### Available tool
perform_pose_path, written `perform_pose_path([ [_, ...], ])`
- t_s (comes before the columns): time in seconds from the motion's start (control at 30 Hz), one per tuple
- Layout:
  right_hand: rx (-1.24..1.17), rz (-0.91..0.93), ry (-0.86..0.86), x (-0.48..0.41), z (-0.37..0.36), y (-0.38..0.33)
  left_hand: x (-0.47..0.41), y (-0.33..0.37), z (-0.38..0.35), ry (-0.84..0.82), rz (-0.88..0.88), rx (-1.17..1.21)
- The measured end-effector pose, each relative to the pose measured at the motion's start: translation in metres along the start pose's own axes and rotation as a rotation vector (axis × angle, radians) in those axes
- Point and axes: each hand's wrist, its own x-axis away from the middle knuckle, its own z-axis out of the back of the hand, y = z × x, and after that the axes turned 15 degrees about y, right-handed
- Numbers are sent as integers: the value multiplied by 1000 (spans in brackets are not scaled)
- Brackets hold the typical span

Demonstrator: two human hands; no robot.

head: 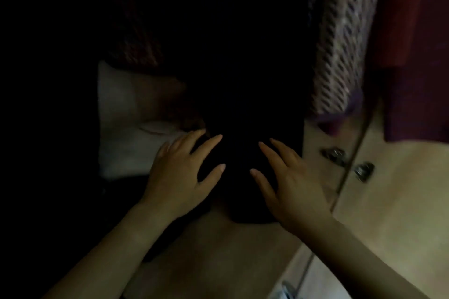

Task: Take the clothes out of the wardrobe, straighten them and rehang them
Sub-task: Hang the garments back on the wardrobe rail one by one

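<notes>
A: Since the wardrobe interior is so dim, where exactly is the garment?

B: A black garment (243,104) hangs in the middle, its lower end near the 2 hands. Whether it is on a hanger I cannot tell — the top is lost in shadow.

A: And the grip?

B: Nothing is gripped. The left hand (179,175) lies flat with fingers spread wide on the left side of the dark cloth; the right hand (289,182) does the same on the right side. They look pressed against it, smoothing rather than holding.

A: What could go wrong?

B: My guess: pushing on 1 side harder could swing the cloth into the patterned garment (340,39) hanging just right of it, or drag it onto the white bundle (126,114) lying to the left. A slack open-handed press may also leave creases — or tug it off whatever holds it above.

A: Anything else nearby?

B: A maroon garment (413,56) at far right, and 2 metal handles (364,171) on the pale door.
</notes>
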Motion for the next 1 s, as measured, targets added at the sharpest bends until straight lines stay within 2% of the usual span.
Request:
perform_pose_path([
  [0.23,162,-330,-161,168,59,43,111,92,-77,-223,-20,302],
  [0.47,367,-747,-184,307,152,58,199,196,-112,-670,-218,462],
  [0.6,440,-920,-118,353,205,73,210,252,-123,-736,-365,535],
  [0.7,492,-985,-50,378,247,91,214,315,-132,-765,-493,579],
  [0.87,582,-1111,57,431,344,131,249,463,-139,-794,-663,722],
  [1.0,702,-1227,124,488,443,165,294,598,-132,-808,-764,929],
])
